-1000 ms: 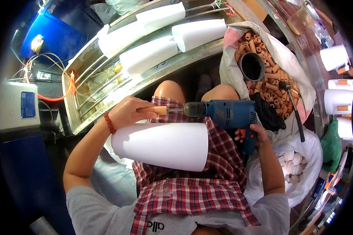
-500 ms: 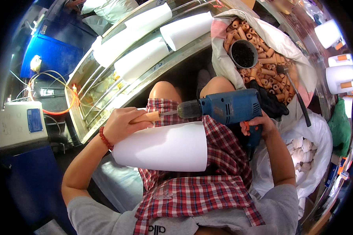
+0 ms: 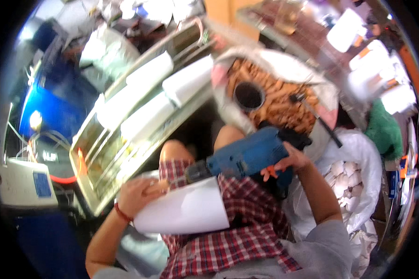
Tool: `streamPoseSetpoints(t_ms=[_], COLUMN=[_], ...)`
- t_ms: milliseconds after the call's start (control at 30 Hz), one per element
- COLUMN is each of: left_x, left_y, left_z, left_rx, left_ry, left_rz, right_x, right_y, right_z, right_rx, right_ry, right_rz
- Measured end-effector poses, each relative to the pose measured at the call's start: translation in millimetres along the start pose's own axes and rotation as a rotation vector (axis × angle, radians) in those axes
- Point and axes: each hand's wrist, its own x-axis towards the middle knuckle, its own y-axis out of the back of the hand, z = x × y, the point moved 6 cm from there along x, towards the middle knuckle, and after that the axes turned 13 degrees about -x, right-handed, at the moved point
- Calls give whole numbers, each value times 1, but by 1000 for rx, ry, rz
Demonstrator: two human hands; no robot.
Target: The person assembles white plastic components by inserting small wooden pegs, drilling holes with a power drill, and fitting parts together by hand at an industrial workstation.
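You have both hands full: your left hand (image 3: 142,193) pinches a tan tube (image 3: 159,187), fingers closed round it, and your right hand (image 3: 291,160) wraps the grip of the blue drill (image 3: 246,153). The tube sits at the tip end of the bit (image 3: 177,180), just beyond the upper edge of the white cone (image 3: 186,211) on your lap. Blur hides whether the bit is inside the tube, and I cannot tell if your finger presses the trigger.

The likeliest trouble is at that short grip. If the bit binds, the tube could spin in your fingers; if it slips off line or breaks through the side, your fingertips are close enough to be cut. Nothing but your hand seems to steady the tube.

The drill slants across your thighs, so a dip of the chuck (image 3: 199,170) could scuff the cone, or catch the plaid cloth (image 3: 228,246) and wind it in. Your left wrist is right by the cone, so a sudden twist there might knock it. Behind the drill, the black cloth (image 3: 295,138) by the sack (image 3: 330,93) could snag its back end.
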Motion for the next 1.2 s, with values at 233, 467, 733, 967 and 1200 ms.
streamPoseSetpoints(t_ms=[233, 467, 733, 967, 1200], left_x=[-41, -37, -6, 8, -21], left_y=[-8, -32, -18, -28, -18], left_z=[-2, 33, 86, 86, 41], left_rx=[176, 68, -192, -110, -480], left_ry=[126, 112, 156, -27, 47], left_rz=[99, -62, -315, -114, 298], right_x=[-50, 27, 99, 46, 44], right_y=[50, 148, 220, 228, -47], right_z=[-38, -43, -15, -17, -132], right_rx=[171, 555, 725, -216, -1010], right_ry=[227, 373, 311, 163, 374], right_rz=[384, 711, 872, 1134, 375])
